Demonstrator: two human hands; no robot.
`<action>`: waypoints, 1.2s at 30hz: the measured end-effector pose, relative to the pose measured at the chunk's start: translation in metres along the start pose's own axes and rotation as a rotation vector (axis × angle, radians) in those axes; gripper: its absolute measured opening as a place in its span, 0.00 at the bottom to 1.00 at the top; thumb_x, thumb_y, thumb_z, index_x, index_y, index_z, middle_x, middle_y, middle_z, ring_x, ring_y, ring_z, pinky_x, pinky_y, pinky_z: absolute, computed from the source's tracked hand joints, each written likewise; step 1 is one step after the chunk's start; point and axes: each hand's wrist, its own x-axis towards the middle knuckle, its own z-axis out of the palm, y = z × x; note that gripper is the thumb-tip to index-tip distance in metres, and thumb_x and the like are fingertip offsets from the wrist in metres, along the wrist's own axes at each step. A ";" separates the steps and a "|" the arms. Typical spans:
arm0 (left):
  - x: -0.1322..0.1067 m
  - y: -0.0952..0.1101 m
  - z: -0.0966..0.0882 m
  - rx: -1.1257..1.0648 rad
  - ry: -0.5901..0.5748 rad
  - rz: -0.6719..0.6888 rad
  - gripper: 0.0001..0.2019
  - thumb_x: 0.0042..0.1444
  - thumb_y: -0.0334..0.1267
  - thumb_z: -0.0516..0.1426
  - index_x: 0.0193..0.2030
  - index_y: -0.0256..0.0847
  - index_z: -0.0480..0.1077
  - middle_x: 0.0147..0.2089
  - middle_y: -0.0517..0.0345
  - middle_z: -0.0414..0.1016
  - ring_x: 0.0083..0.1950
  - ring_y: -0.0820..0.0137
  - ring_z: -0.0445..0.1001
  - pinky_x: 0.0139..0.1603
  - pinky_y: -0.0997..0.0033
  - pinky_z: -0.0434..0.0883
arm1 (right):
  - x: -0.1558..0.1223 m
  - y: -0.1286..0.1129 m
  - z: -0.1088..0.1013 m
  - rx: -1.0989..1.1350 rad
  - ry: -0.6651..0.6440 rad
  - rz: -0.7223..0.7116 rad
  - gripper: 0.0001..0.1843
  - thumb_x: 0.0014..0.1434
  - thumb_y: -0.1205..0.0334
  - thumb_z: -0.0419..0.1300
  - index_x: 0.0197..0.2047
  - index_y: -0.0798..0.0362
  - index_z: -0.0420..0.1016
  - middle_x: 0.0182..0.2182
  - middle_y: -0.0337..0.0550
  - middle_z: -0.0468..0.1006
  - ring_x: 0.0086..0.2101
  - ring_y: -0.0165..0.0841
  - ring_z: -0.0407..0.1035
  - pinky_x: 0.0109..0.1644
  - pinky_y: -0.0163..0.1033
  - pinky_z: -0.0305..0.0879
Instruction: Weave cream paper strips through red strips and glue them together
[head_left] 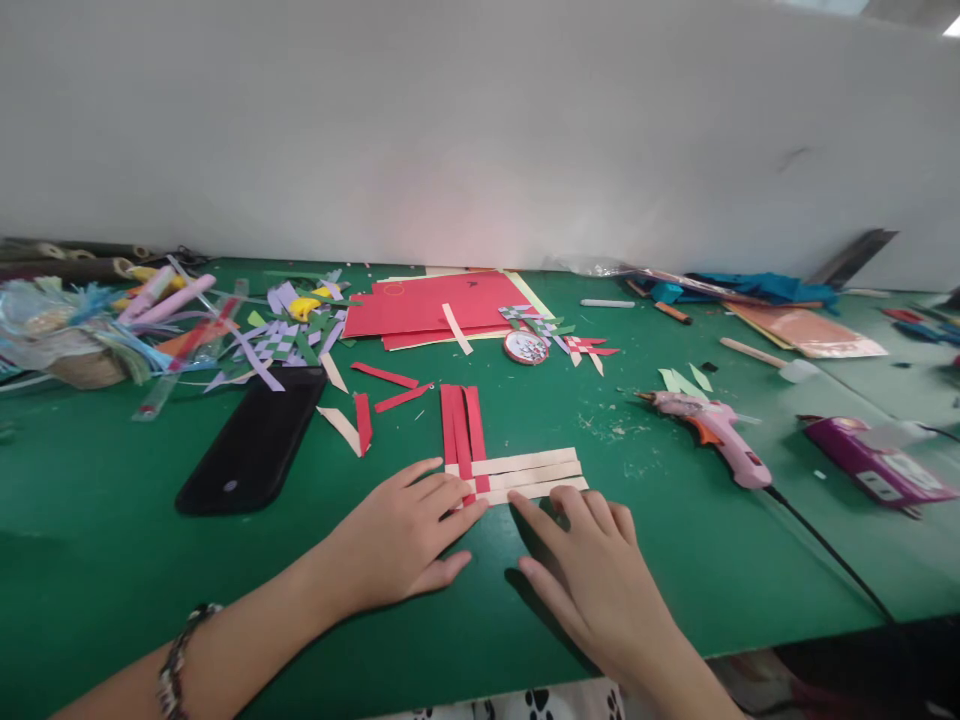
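Red paper strips (pixel 450 425) stand away from me and cross cream paper strips (pixel 540 470) that run to the right, woven into a small checked corner. My left hand (pixel 420 530) lies over that corner, fingers stretched out and fingertips on the weave. With its index finger, my right hand (pixel 585 550) touches the lower edge of the cream strips; its other fingers are loosely bent and apart, holding nothing. Loose red strips (pixel 384 376) and a folded red and cream strip (pixel 363 424) lie behind my left hand.
A black phone-shaped case (pixel 259 440) lies left. A pink glue gun (pixel 716 430) with a cord and a purple device (pixel 874 460) lie right. Red paper sheets (pixel 435 305), a round tin (pixel 526 347), a clear ruler (pixel 191 350) and purple-green woven scraps (pixel 281 335) are farther back, before a wall.
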 end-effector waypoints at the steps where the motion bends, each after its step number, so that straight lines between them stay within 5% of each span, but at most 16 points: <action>1: 0.000 0.000 0.000 0.001 0.002 0.002 0.14 0.57 0.40 0.48 0.45 0.37 0.67 0.41 0.53 0.74 0.40 0.66 0.71 0.49 0.63 0.62 | -0.002 0.002 0.000 -0.017 0.023 0.015 0.21 0.59 0.50 0.43 0.49 0.46 0.67 0.34 0.44 0.69 0.33 0.35 0.59 0.36 0.39 0.51; 11: 0.000 -0.001 -0.001 0.008 -0.011 0.013 0.15 0.58 0.39 0.46 0.45 0.37 0.68 0.41 0.53 0.75 0.40 0.67 0.72 0.48 0.63 0.63 | -0.016 0.029 -0.007 -0.241 0.107 0.100 0.20 0.61 0.56 0.41 0.44 0.53 0.70 0.32 0.47 0.68 0.33 0.36 0.59 0.35 0.41 0.50; 21: 0.000 0.001 -0.001 0.007 -0.010 0.007 0.15 0.57 0.39 0.46 0.45 0.38 0.68 0.40 0.54 0.74 0.40 0.66 0.72 0.48 0.62 0.64 | -0.006 -0.002 0.002 -0.014 0.047 0.046 0.21 0.59 0.48 0.43 0.48 0.45 0.68 0.35 0.44 0.69 0.34 0.34 0.60 0.37 0.40 0.51; 30: 0.001 0.000 0.000 -0.001 0.025 0.006 0.15 0.58 0.39 0.45 0.44 0.37 0.68 0.39 0.54 0.74 0.39 0.67 0.72 0.48 0.64 0.63 | -0.023 0.033 -0.002 -0.224 0.071 0.158 0.22 0.61 0.52 0.39 0.49 0.49 0.67 0.33 0.45 0.69 0.32 0.35 0.61 0.35 0.41 0.52; 36: 0.001 0.000 -0.001 0.005 0.007 0.003 0.15 0.58 0.40 0.46 0.45 0.38 0.68 0.41 0.54 0.74 0.40 0.67 0.72 0.48 0.63 0.63 | -0.024 0.032 -0.003 -0.250 0.135 0.148 0.22 0.61 0.53 0.41 0.50 0.54 0.65 0.33 0.47 0.69 0.33 0.36 0.61 0.35 0.41 0.52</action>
